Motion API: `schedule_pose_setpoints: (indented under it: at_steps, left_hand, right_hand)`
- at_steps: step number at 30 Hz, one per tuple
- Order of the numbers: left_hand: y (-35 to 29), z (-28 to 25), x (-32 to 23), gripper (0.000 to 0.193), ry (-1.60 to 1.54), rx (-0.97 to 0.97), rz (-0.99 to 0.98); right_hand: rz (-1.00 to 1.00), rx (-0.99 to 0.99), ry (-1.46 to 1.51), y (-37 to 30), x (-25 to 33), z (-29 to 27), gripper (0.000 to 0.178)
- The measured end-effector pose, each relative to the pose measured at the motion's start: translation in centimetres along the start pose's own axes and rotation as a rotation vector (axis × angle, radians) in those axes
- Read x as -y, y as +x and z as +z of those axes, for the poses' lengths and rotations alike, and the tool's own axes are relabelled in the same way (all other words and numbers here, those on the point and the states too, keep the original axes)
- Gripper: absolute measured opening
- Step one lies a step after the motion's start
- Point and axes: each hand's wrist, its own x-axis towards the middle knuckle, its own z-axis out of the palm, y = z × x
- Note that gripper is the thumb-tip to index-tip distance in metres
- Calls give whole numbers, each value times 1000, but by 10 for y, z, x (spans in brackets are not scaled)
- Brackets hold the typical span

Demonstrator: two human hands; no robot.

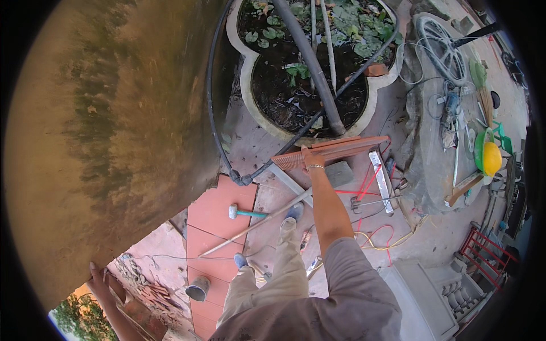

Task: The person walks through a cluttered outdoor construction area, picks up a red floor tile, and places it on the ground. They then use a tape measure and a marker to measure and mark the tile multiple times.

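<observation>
My right hand, with a thin bracelet at its wrist, grips the upper edge of a terracotta tile with a ridged back. More reddish tiles stand on edge beside it, near the pond's rim. At the lower left, my left hand rests against the edge of the stained wall, fingers stretched out and partly hidden. Between my feet and the wall lie a mallet with a pale head and teal handle, and a long wooden stick.
A curved-rim pond with lily pads lies ahead, crossed by poles and a black hose. Laid red tiles carry a bucket. A grey block, red cords, tools and a stone slab lie to the right.
</observation>
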Motion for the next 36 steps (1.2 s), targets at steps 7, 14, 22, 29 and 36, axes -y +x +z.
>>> schedule_pose_setpoints:
  at_steps: [7,14,22,29,36]
  left_hand:
    - [-6,0,4,77,8,-11,-3]
    - [0,-3,5,74,4,11,-18]
    - [5,-5,13,72,-50,-24,-39]
    - [8,-5,17,53,-71,-37,-85]
    - [-7,5,-3,51,-37,-69,26]
  right_hand:
    - [79,70,179,-33,-13,-14,33]
    - [168,169,243,-62,-49,-44,22]
    - [252,171,337,-58,-80,-60,22]
    - [216,70,595,12,-85,-113,34]
    - [259,78,511,44,-96,-126,25]
